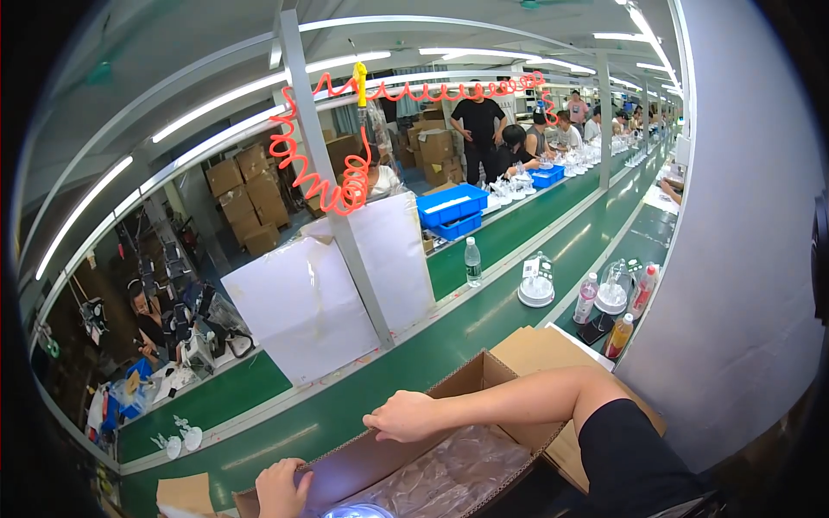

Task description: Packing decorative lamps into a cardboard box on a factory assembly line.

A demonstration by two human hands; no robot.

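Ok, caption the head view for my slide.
Left hand at the rim of an open cardboard box, right hand above, clear plastic inside, green belt beyond.

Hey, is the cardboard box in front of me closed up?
No, the box is open at the top, with clear plastic showing inside.

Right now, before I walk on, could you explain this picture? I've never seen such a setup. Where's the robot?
There isn't one: these are a person's bare hands. The single picture comes from a wide fisheye camera worn on the person's head, looking down, so straight edges bend. The left hand is at the rim of an open cardboard box; the right hand, fingers curled, is at its far wall. Whether either grips the cardboard is hard to tell. Inside lies clear plastic wrapping. Beyond runs a green conveyor belt, bearing a clear dome with a white base.
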